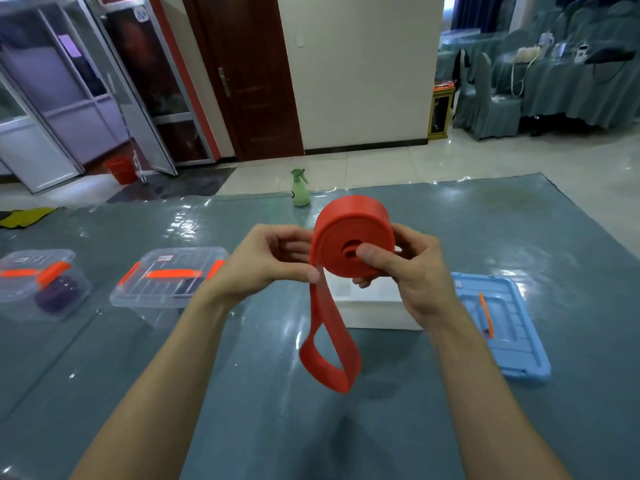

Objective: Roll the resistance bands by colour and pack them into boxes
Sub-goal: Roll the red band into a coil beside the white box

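- The red band (349, 233) is held in the air above the table (242, 427), between both hands. Most of it is wound into a thick roll that stands on edge with its flat face toward the camera.
- The right hand (420, 275) grips the roll. Its thumb (372, 255) presses on the face just beside the centre hole, and the fingers curl round the back and under the lower rim.
- The left hand (266, 261) pinches the band between thumb and forefinger at the roll's lower left edge, where the loose end leaves it. Its other fingers are curled behind.
- The loose end (330, 358) hangs straight down from that pinch as a twisted loop. Whether its bottom touches the table cannot be told.
- The roll hides the fingertips of both hands behind it.
- A white box (375, 308) lies on the table beyond the hands, which cover most of it along with the band. Whether it is open cannot be told.
- To the right lies a blue lid (512, 337), partly behind the right wrist.
- On the left stand two lidded clear boxes. The far one (14, 285), cut off by the frame edge, holds a purple band (55, 296). The near one (162, 275) has something dark inside, too blurred to name.
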Motion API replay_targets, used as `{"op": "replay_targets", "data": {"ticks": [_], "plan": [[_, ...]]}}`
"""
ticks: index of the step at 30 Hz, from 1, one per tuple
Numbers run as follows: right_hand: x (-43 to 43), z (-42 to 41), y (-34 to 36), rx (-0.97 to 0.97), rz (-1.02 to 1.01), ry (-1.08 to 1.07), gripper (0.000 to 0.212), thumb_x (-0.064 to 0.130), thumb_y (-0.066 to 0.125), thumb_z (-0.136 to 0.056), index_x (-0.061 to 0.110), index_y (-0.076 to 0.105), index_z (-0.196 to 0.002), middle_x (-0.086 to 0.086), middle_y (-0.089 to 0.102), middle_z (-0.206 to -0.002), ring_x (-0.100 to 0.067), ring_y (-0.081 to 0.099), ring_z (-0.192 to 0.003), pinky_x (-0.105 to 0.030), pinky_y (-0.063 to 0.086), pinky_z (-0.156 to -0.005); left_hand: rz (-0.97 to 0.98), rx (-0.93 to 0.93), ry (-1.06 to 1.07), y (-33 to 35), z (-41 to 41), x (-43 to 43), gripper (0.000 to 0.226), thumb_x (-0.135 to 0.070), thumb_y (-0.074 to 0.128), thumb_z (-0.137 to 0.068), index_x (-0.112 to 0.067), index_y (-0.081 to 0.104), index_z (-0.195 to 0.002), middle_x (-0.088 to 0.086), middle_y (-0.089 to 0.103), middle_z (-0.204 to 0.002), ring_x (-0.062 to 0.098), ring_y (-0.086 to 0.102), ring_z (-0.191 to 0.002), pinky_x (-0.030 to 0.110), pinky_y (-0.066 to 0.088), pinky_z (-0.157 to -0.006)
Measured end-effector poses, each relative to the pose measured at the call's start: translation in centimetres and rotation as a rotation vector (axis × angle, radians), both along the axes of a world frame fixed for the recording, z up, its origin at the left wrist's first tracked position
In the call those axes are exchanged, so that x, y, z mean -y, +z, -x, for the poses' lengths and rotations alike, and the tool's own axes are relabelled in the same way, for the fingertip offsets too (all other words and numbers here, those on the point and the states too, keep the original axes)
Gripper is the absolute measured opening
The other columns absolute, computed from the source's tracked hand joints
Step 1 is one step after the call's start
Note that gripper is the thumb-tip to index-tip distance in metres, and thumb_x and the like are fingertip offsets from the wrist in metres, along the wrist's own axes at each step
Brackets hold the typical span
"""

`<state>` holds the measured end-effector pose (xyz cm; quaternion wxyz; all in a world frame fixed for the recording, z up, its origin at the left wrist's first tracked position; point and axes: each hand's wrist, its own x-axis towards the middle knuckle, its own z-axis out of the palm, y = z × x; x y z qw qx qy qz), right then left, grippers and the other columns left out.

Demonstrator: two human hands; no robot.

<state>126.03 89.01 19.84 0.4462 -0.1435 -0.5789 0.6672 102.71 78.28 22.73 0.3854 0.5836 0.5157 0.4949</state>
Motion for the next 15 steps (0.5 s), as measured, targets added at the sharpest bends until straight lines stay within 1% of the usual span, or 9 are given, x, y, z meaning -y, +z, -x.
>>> {"op": "replay_targets", "data": {"ticks": [2, 6, 8, 10, 11, 12, 14, 15], "plan": [[0.5, 1.1, 0.3, -0.03, 0.05, 0.004, 0.051, 0.049, 0.101, -0.063, 0.02, 0.085, -0.102, -0.009, 0.082, -0.094, -0.036, 0.076, -0.062, -0.036, 0.061, -0.058, -0.055, 0.026, 0.044, 0.1, 0.3, 0.0, 0.047, -0.01, 0.096, -0.067, -0.02, 0.085, -0.111, 0.01, 0.084, -0.104, 0.02, 0.081, -0.096, 0.029, 0.063, -0.086], [1.6, 3.7, 0.5, -0.063, 0.134, 0.027, 0.052, 0.046, 0.103, -0.063, 0.02, 0.084, -0.104, -0.011, 0.081, -0.099, -0.036, 0.077, -0.068, -0.035, 0.063, -0.066, -0.07, 0.081, 0.126, 0.7, 1.1, 0.2, 0.048, -0.015, 0.098, -0.066, -0.023, 0.086, -0.111, 0.012, 0.084, -0.108, 0.023, 0.082, -0.098, 0.029, 0.064, -0.087], [2.0, 4.8, 0.3, -0.051, 0.167, 0.058, 0.054, 0.047, 0.104, -0.061, 0.021, 0.084, -0.104, -0.013, 0.08, -0.103, -0.037, 0.078, -0.073, -0.037, 0.063, -0.07, -0.083, 0.07, 0.143, 0.7, 1.8, 0.5, 0.047, -0.02, 0.102, -0.066, -0.022, 0.086, -0.11, 0.013, 0.084, -0.108, 0.024, 0.083, -0.098, 0.029, 0.064, -0.087], [1.9, 5.1, 0.2, -0.004, 0.162, 0.122, 0.06, 0.046, 0.104, -0.062, 0.022, 0.08, -0.111, -0.015, 0.079, -0.111, -0.042, 0.079, -0.08, -0.04, 0.065, -0.072, -0.077, 0.033, 0.174, 1.0, 2.8, 0.8, 0.045, -0.025, 0.105, -0.065, -0.021, 0.086, -0.106, 0.013, 0.085, -0.103, 0.025, 0.084, -0.095, 0.028, 0.065, -0.085], [1.7, 5.0, 0.3, 0.057, 0.116, 0.151, 0.065, 0.046, 0.104, -0.063, 0.024, 0.077, -0.117, -0.013, 0.079, -0.115, -0.043, 0.08, -0.083, -0.04, 0.065, -0.071, -0.061, -0.017, 0.192, 1.1, 3.4, 1.0, 0.044, -0.024, 0.105, -0.064, -0.022, 0.086, -0.104, 0.012, 0.085, -0.1, 0.024, 0.084, -0.092, 0.028, 0.065, -0.082], [1.4, 4.8, 0.3, 0.155, 0.035, 0.159, 0.069, 0.048, 0.103, -0.063, 0.029, 0.073, -0.122, -0.008, 0.079, -0.118, -0.042, 0.081, -0.084, -0.039, 0.065, -0.067, -0.036, -0.099, 0.198, 1.3, 4.0, 1.2, 0.043, -0.022, 0.106, -0.064, -0.022, 0.087, -0.102, 0.009, 0.085, -0.096, 0.023, 0.084, -0.089, 0.028, 0.066, -0.08], [1.1, 4.5, 0.7, 0.403, -0.142, 0.123, 0.075, 0.055, 0.103, -0.059, 0.043, 0.068, -0.124, 0.007, 0.076, -0.122, -0.033, 0.082, -0.078, -0.035, 0.061, -0.055, 0.025, -0.309, 0.175, 1.6, 4.8, 1.6, 0.041, -0.022, 0.107, -0.063, -0.024, 0.086, -0.098, 0.001, 0.086, -0.091, 0.019, 0.084, -0.086, 0.03, 0.067, -0.08], [1.2, 4.6, 0.9, 0.52, -0.221, 0.099, 0.078, 0.058, 0.104, -0.056, 0.047, 0.066, -0.123, 0.011, 0.075, -0.119, -0.025, 0.082, -0.073, -0.031, 0.058, -0.051, 0.051, -0.398, 0.162, 1.7, 5.1, 1.7, 0.041, -0.024, 0.108, -0.062, -0.025, 0.086, -0.096, -0.003, 0.085, -0.089, 0.016, 0.084, -0.085, 0.029, 0.067, -0.08]]}}
